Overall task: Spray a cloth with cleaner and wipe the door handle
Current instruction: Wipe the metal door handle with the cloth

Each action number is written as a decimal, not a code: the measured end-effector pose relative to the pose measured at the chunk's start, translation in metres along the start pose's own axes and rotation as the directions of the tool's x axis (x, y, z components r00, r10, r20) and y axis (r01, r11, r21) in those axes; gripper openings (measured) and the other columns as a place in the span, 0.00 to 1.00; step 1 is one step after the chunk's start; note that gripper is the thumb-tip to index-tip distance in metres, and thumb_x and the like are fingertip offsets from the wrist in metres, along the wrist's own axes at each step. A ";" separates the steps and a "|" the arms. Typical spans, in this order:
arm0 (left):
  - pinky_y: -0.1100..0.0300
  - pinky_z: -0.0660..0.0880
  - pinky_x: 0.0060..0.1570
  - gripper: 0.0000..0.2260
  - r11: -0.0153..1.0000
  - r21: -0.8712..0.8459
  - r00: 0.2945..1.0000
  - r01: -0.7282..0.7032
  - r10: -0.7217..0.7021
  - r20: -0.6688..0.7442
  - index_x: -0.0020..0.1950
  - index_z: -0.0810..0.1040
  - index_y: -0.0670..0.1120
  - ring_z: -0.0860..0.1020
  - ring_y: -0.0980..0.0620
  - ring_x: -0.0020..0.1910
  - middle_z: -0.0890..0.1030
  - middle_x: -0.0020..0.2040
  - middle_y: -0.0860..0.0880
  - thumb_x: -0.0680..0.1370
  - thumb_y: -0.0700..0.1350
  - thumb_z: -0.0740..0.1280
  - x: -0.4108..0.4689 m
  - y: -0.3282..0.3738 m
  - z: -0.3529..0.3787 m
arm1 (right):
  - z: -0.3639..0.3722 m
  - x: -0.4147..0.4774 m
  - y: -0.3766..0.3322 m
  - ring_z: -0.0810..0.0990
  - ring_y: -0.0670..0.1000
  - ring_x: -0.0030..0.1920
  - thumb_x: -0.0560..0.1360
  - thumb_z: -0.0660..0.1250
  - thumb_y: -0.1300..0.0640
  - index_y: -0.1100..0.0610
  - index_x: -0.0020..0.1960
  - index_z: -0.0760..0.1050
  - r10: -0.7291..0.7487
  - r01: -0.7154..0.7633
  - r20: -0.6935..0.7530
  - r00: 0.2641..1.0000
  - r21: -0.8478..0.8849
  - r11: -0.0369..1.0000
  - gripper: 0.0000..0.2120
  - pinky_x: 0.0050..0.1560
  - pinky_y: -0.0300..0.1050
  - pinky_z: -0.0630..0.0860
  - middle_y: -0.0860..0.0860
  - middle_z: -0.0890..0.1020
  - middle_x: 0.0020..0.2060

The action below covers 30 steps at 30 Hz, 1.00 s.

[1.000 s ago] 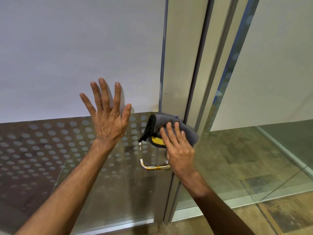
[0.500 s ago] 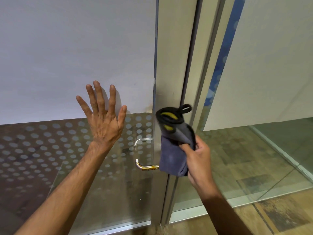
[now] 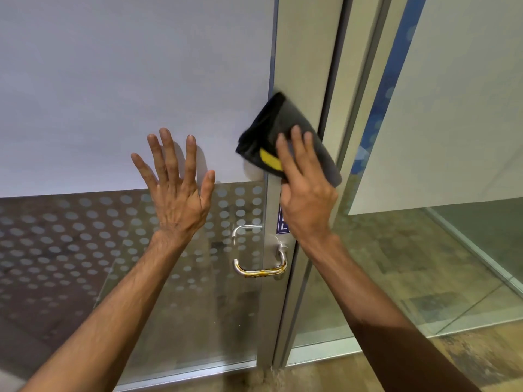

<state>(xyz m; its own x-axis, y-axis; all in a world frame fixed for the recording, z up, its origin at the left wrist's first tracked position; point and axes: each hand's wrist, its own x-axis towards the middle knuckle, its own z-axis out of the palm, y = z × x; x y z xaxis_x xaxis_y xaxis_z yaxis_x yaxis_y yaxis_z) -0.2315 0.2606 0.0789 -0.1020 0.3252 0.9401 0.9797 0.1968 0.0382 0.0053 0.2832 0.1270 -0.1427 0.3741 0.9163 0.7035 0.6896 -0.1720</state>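
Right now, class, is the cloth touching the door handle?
Apart. The head view shows the right hand pressing the cloth on the door frame above the door handle, with bare frame between them.

- Blue sticker [image 3: 283,223] on the door frame [image 3: 305,66], centre of frame, was half covered by the right hand [image 3: 307,199]; only a white "L"-like mark showed, rest unreadable.
- Yellow patch [image 3: 270,159] on the cloth [image 3: 285,120]: no legible text.

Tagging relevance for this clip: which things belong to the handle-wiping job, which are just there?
Job: cloth, door handle, right hand pressing the cloth, left hand flat on the glass.
Just there: blue sticker, dotted film.
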 end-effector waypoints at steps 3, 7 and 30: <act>0.34 0.36 0.79 0.30 1.000 0.009 1.000 0.016 -0.016 0.002 0.84 0.57 0.44 0.34 0.48 0.84 0.50 0.83 0.39 0.86 0.58 0.55 -0.001 -0.001 0.000 | 0.015 -0.022 0.004 0.70 0.61 0.76 0.74 0.62 0.74 0.57 0.74 0.73 -0.056 0.063 0.090 0.994 -0.070 0.996 0.31 0.66 0.57 0.78 0.57 0.73 0.74; 0.35 0.36 0.79 0.30 1.000 0.013 1.000 0.023 -0.023 0.007 0.83 0.58 0.43 0.34 0.48 0.84 0.56 0.82 0.33 0.86 0.57 0.56 -0.002 -0.002 0.000 | 0.023 -0.050 0.012 0.70 0.63 0.75 0.73 0.59 0.72 0.58 0.73 0.74 -0.109 0.130 0.158 0.982 -0.130 0.983 0.30 0.70 0.61 0.75 0.58 0.74 0.74; 0.34 0.36 0.79 0.31 1.000 0.027 1.000 0.008 -0.009 0.026 0.85 0.52 0.46 0.35 0.47 0.84 0.52 0.84 0.37 0.87 0.59 0.55 -0.011 0.005 -0.004 | -0.035 -0.107 0.023 0.81 0.52 0.66 0.63 0.72 0.71 0.48 0.65 0.82 0.071 -0.149 0.636 0.769 0.071 0.986 0.34 0.58 0.52 0.82 0.47 0.82 0.66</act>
<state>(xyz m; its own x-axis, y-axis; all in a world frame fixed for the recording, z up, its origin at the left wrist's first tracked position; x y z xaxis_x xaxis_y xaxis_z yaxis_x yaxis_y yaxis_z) -0.2244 0.2545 0.0700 -0.1151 0.3474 0.9306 0.9738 0.2243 0.0367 0.0613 0.2371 0.0380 -0.5025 0.7305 0.4626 0.6657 0.6682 -0.3322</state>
